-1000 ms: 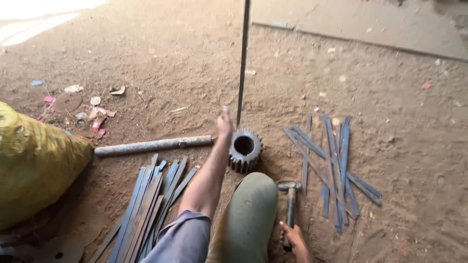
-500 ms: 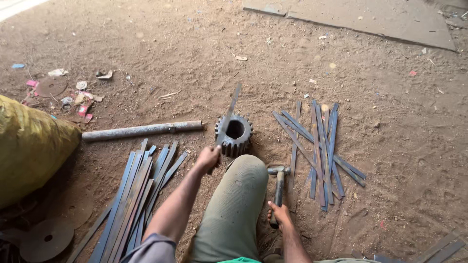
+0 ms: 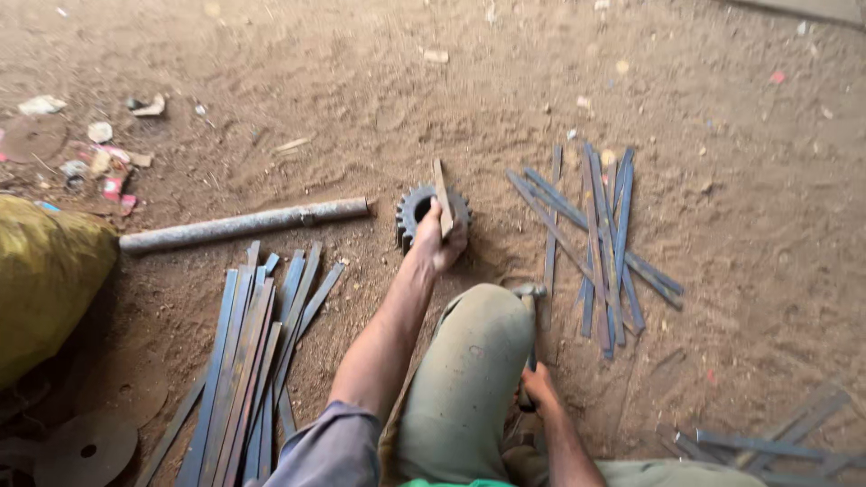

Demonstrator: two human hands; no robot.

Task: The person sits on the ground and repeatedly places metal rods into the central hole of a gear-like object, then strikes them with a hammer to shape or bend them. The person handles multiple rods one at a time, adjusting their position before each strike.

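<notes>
Left hand (image 3: 439, 242) gripping metal strip (image 3: 442, 198), upright on gear (image 3: 417, 209)

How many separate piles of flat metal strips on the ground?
3: left pile beside the left arm, crossed pile right of the gear, third pile at bottom right, partly cut off.

Your left hand (image 3: 439, 242) sits hemmed in at mid-frame: the toothed gear (image 3: 417, 209) touches it above, the grey pipe (image 3: 245, 224) bars the left, and the lower-left strip stack (image 3: 257, 352) lies below that. Scattered strips (image 3: 595, 243) block the right. Bare dirt across the top of the frame gives you open passage.
</notes>
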